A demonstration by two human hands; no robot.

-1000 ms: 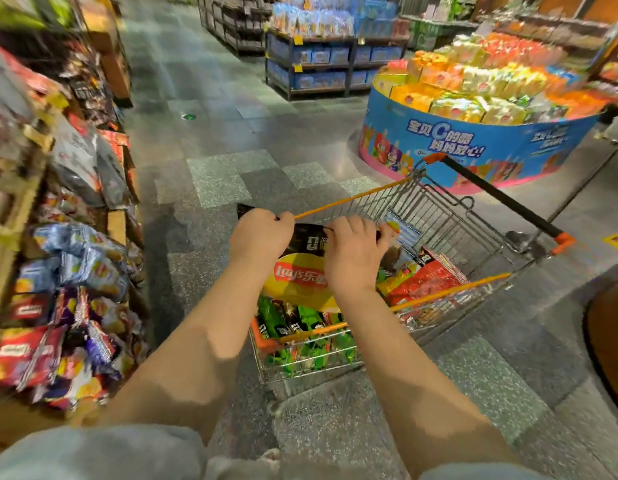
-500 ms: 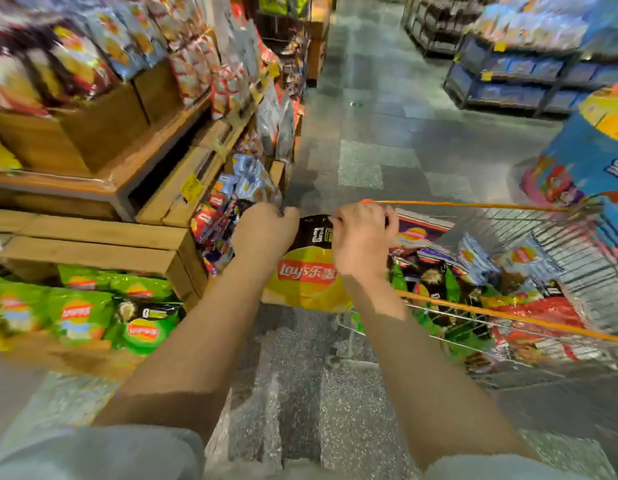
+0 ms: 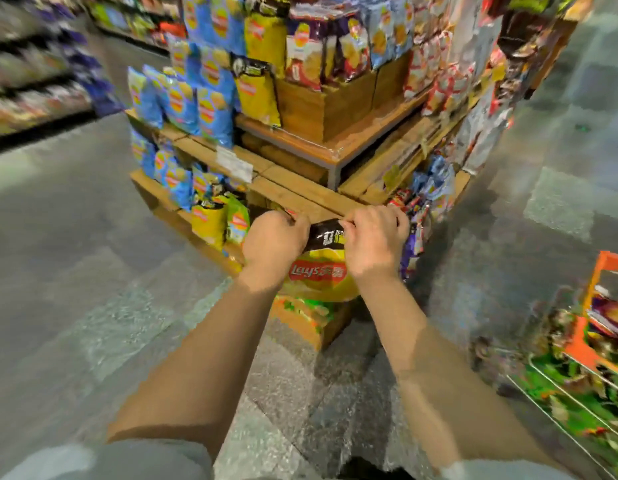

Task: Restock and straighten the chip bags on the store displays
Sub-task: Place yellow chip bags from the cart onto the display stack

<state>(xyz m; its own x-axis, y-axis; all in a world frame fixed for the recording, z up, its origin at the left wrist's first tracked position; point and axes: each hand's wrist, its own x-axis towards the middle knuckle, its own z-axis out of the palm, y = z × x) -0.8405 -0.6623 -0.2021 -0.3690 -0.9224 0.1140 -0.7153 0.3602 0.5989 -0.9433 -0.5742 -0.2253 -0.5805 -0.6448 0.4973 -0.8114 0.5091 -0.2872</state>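
A: Nearest the camera, what is listed?

B: Two bare forearms and grey sleeves point(image 3: 103, 459) are recorded, stretched out over the speckled grey floor point(image 3: 75, 237).

A: At the hands?

B: One chip bag point(image 3: 319, 271) is held up by its black top edge. The left corner is gripped in the curled fingers of the left hand point(image 3: 274, 242); the right corner is pinched by the right hand point(image 3: 375, 239). The bag hangs flat, facing the camera: yellow body, red logo, black band on top.

A: At the right edge?

B: A wire cart point(image 3: 584, 368) with orange trim is seen in part, loaded with bags, green ones among them. It stands well apart from the hands. Detail is lost to blur.

A: Where is the held bag placed against the display?

B: It is held in front of the near corner of the wooden stand point(image 3: 314, 199), above a low crate point(image 3: 311, 320) with green packets. Whether it touches the stand cannot be told.

A: Stock on that stand?

B: Just left of the hands, yellow and green bags point(image 3: 219, 220) are noted on the lowest tier; blue bags point(image 3: 183, 98) are stacked on the tiers behind. Higher up, yellow bags point(image 3: 259, 91) and mixed bags point(image 3: 335, 36) are entered. Small packets point(image 3: 435, 192) are hung down the right face.

A: Farthest?

B: Blurred shelves point(image 3: 30, 81) at far left.
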